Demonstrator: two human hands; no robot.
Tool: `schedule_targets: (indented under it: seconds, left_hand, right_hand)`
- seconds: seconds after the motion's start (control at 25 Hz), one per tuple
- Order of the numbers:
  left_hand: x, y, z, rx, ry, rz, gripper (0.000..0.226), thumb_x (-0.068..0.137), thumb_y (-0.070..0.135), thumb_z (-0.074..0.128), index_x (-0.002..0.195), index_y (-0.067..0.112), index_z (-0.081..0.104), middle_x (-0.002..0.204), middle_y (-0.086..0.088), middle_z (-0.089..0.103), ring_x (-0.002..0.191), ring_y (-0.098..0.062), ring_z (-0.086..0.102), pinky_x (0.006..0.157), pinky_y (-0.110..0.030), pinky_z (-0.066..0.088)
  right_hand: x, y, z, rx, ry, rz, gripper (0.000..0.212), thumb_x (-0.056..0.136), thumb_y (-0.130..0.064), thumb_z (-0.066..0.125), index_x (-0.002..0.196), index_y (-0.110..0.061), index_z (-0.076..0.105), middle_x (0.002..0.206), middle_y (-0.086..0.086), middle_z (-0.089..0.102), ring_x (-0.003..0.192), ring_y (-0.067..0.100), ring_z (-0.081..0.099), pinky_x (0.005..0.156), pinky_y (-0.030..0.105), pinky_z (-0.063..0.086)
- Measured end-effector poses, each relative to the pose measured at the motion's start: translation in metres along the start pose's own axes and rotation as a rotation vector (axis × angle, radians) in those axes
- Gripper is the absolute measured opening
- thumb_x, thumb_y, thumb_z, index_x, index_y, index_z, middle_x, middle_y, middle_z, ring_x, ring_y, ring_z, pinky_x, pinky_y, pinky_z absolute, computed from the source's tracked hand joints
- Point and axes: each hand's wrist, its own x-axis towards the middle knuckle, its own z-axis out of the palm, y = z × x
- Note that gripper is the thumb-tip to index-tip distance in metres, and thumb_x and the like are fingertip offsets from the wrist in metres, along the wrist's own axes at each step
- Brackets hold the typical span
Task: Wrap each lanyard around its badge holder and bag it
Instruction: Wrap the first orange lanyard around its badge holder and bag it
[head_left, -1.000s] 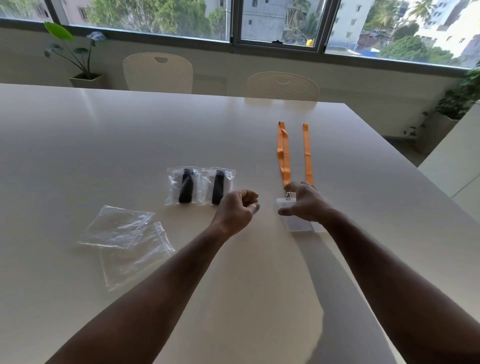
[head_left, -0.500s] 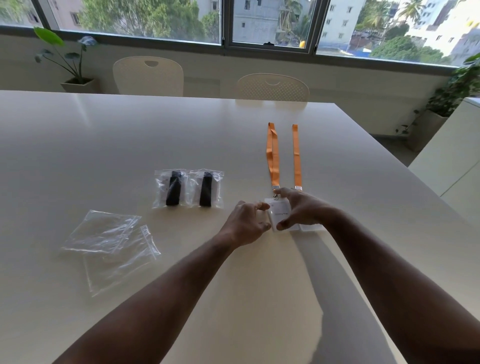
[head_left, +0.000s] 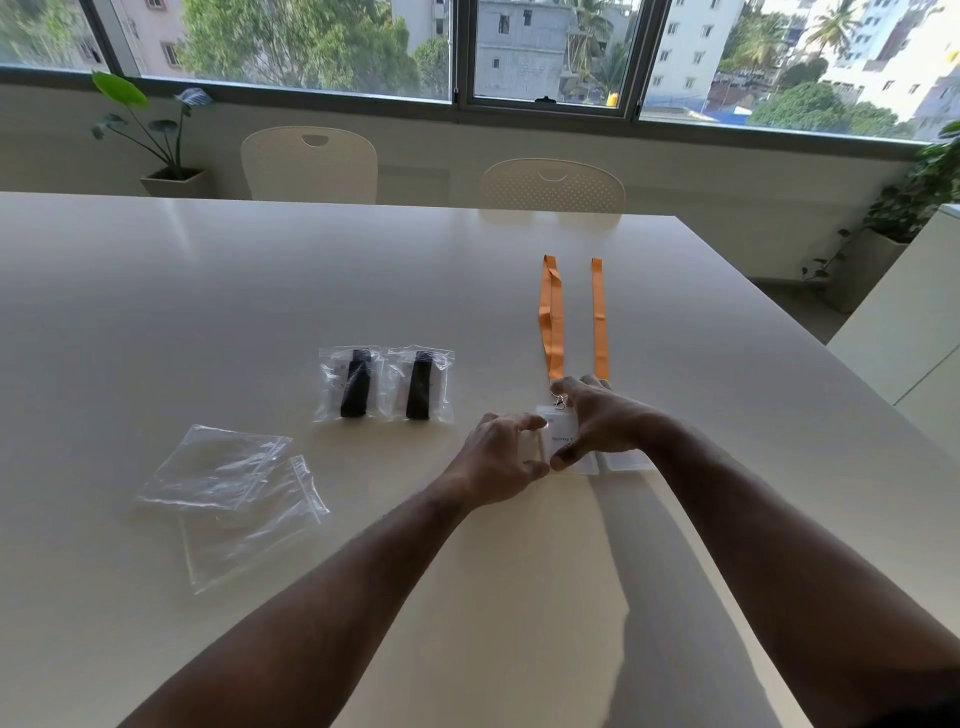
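Badge holder (head_left: 563, 439), clear with a white card inside, lies flat on the surface (head_left: 208, 291), and I have both hands at it: my left hand (head_left: 501, 460) pinches its left edge between thumb and fingers, and my right hand (head_left: 605, 423) spans it from the clip end to the near edge, fingers spread. Beyond the holder its orange lanyard (head_left: 552, 317) runs straight away from me, with a second orange lanyard (head_left: 599, 317) just beside it to the right. Left of the holder sit two sealed clear bags (head_left: 384, 384), each holding a dark wrapped bundle. Farther left and nearer me lie two empty zip bags (head_left: 228, 493), overlapping. Past the surface stand two pale chairs (head_left: 309, 163) under a wide window (head_left: 545, 49).
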Motion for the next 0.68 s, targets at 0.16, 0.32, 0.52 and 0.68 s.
schedule_targets:
  seconds: [0.16, 0.32, 0.52, 0.68]
  left_hand:
    - [-0.003, 0.003, -0.001, -0.035, 0.014, 0.001, 0.077, 0.088, 0.015, 0.075, 0.153, 0.014, 0.034, 0.141, -0.006, 0.056, 0.133, -0.025, 0.047, 0.105, -0.041, 0.051]
    - [-0.002, 0.004, -0.008, -0.213, 0.048, -0.049, 0.067, 0.096, 0.011, 0.064, 0.154, 0.01, 0.031, 0.132, -0.012, 0.062, 0.124, -0.025, 0.06, 0.1, -0.04, 0.055]
    - [-0.004, 0.001, -0.015, -0.344, 0.085, -0.067, 0.039, 0.095, 0.018, 0.067, 0.133, 0.012, 0.059, 0.106, -0.004, 0.069, 0.097, -0.021, 0.07, 0.088, -0.045, 0.061]
    - [-0.009, -0.004, -0.024, -0.571, 0.107, -0.105, 0.01, 0.096, 0.015, 0.065, 0.104, 0.016, 0.07, 0.1, -0.01, 0.075, 0.095, -0.031, 0.074, 0.082, -0.051, 0.062]
  right_hand:
    - [-0.003, -0.006, 0.002, 0.036, 0.075, -0.049, 0.119, 0.048, -0.044, 0.096, 0.146, -0.023, 0.032, 0.132, 0.002, 0.034, 0.124, 0.023, 0.036, 0.104, 0.044, 0.049]
    - [-0.006, -0.014, 0.006, 0.088, 0.193, -0.143, 0.107, 0.056, -0.035, 0.096, 0.144, -0.015, 0.037, 0.124, -0.001, 0.03, 0.118, 0.022, 0.043, 0.098, 0.039, 0.055]
    - [-0.014, -0.027, 0.006, 0.139, 0.331, -0.248, 0.076, 0.068, -0.029, 0.091, 0.133, -0.013, 0.053, 0.115, 0.0, 0.039, 0.106, 0.02, 0.048, 0.085, 0.026, 0.052]
    - [-0.02, -0.029, 0.008, 0.42, 0.321, -0.293, 0.049, 0.082, -0.02, 0.081, 0.126, -0.01, 0.061, 0.113, 0.003, 0.062, 0.102, 0.019, 0.061, 0.082, 0.022, 0.051]
